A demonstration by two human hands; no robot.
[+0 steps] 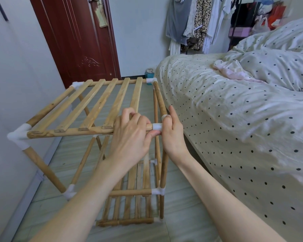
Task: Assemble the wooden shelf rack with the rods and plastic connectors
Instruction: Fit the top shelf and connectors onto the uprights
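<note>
The wooden shelf rack (87, 109) stands on the floor in front of me, with a slatted top shelf and lower slatted shelves (135, 203) underneath. White plastic connectors join its rods at the corners, one at the near left (19, 136). My left hand (129, 137) grips the right end of the top shelf's front rod (73, 131). My right hand (171, 131) grips the white connector (157, 126) at the near right corner, where the rod's end sits in it. A side rod (160, 100) runs back from that corner.
A bed with a dotted cream cover (234, 119) runs close along the rack's right side. A white wall (10, 84) is on the left, a dark red door (77, 41) behind. Clothes hang (199, 23) at the back. Pale floor tiles (182, 215) lie below.
</note>
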